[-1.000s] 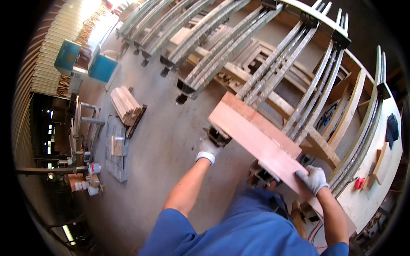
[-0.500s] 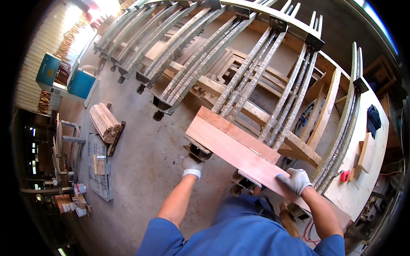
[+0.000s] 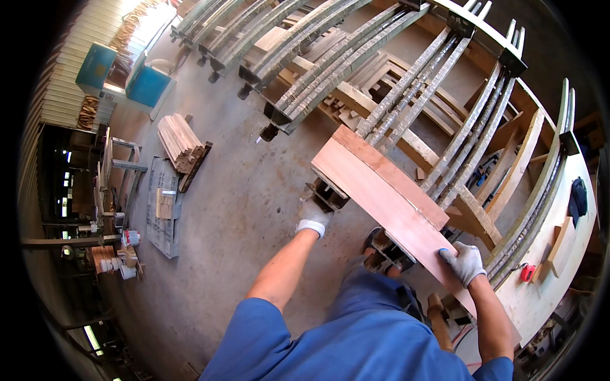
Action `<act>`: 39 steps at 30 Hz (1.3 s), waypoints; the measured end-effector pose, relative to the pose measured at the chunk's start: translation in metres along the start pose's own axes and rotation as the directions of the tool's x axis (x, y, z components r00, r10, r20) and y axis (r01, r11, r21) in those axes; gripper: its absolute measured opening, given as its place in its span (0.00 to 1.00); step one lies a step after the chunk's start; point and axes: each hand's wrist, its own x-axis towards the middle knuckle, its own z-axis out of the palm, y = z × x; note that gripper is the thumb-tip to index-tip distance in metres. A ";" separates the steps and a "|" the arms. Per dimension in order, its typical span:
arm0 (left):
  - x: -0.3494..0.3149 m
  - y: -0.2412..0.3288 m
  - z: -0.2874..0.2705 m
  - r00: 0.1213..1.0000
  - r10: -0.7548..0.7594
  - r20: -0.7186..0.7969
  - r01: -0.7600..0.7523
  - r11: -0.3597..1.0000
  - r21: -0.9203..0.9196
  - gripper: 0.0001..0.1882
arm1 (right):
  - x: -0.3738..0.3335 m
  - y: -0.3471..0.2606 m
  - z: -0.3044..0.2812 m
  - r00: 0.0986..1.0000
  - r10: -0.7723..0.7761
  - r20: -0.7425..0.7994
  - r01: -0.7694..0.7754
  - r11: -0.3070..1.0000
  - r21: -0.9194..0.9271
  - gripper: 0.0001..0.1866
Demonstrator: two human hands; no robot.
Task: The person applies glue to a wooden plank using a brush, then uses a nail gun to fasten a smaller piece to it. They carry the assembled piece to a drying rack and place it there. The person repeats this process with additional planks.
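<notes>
A long pinkish wooden board (image 3: 381, 197), made of strips laid edge to edge, lies across metal bar clamps in front of me. My left hand (image 3: 313, 214), in a pale work glove, closes around the dark metal clamp end (image 3: 329, 193) at the board's left near corner; its fingers are partly hidden. My right hand (image 3: 465, 261), gloved too, grips the right part of the board, with one blue-tipped finger lying on its top face. Between my hands, a second clamp end (image 3: 391, 251) sticks out from under the board's near edge.
A row of glue-crusted bar clamps (image 3: 356, 60) extends along a large curved frame. At right, a pale tabletop (image 3: 540, 286) carries a red tape measure (image 3: 527, 273), a wood block (image 3: 559, 246) and a dark cap (image 3: 577, 200). Stacked wood strips (image 3: 179, 143) stand on the floor at left.
My view has swung, so the whole scene sits farther right. Both hands keep their places, the left at the clamp end and the right on the board.
</notes>
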 end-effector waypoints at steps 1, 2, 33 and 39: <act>0.002 -0.006 0.005 0.999 0.044 -0.031 -0.043 0.998 0.038 0.22 | -0.001 -0.001 -0.001 1.000 0.000 0.003 0.000 1.000 -0.001 0.29; 0.003 -0.012 0.010 0.994 0.088 -0.061 -0.084 0.993 0.078 0.22 | -0.001 -0.001 -0.002 1.000 0.000 0.006 0.000 1.000 -0.001 0.29; 0.032 -0.036 0.050 0.970 -0.161 0.181 0.239 0.754 -0.612 0.20 | 0.003 -0.001 -0.007 0.997 -0.069 0.030 0.070 0.997 -0.034 0.29; 0.019 0.025 -0.021 0.923 -0.133 0.360 0.298 0.841 -0.452 0.24 | 0.000 0.001 -0.006 0.999 -0.036 0.040 0.037 0.999 -0.002 0.30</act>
